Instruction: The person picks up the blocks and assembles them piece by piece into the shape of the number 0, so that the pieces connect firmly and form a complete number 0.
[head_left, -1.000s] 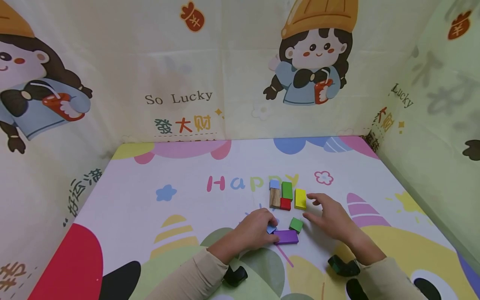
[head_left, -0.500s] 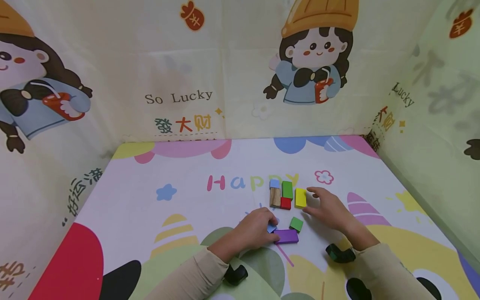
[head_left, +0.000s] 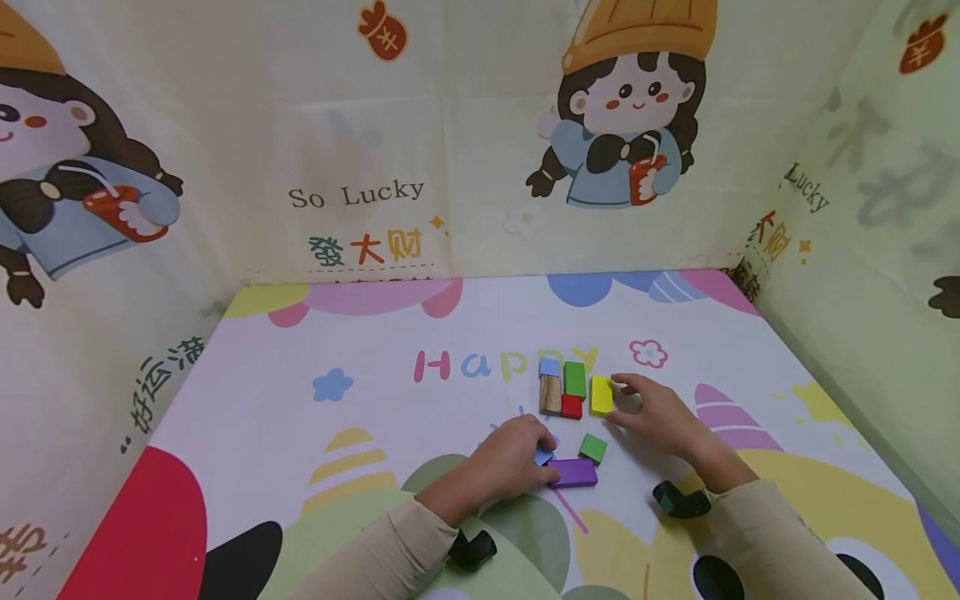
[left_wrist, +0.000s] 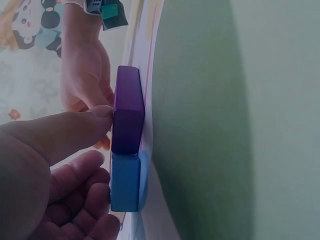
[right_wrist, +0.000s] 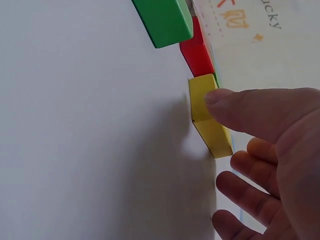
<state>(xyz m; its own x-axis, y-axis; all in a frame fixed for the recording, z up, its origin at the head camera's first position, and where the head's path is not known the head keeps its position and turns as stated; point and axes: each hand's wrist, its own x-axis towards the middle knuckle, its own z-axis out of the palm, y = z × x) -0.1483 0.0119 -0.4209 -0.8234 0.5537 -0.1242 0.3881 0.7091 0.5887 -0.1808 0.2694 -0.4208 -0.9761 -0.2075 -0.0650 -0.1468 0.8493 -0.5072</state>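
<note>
My left hand point(head_left: 510, 454) rests low over the table, its thumb tip touching a purple block point(head_left: 573, 472) and its other fingers loosely bent beside a blue block point(left_wrist: 125, 182). These two blocks meet end to end in the left wrist view. My right hand point(head_left: 660, 421) pinches a yellow block point(head_left: 601, 396) with its thumb on the near end and its index finger at the far end. In the right wrist view the thumb covers part of the yellow block, while the remaining fingers hang loosely. A small green block point(head_left: 592, 449) lies slightly turned behind the purple one.
Left of the yellow block, a small blue block point(head_left: 549, 367), a wood-grain block point(head_left: 551, 395), a green block point(head_left: 574, 381) and a red block point(head_left: 572, 407) stand grouped together. A printed cloth covers the table point(head_left: 450, 417), with printed curtains point(head_left: 480, 150) behind and beside it.
My right hand has moved slightly left and away from me, and its thumb and index finger have come onto the yellow block. My left hand and the other blocks stay put.
</note>
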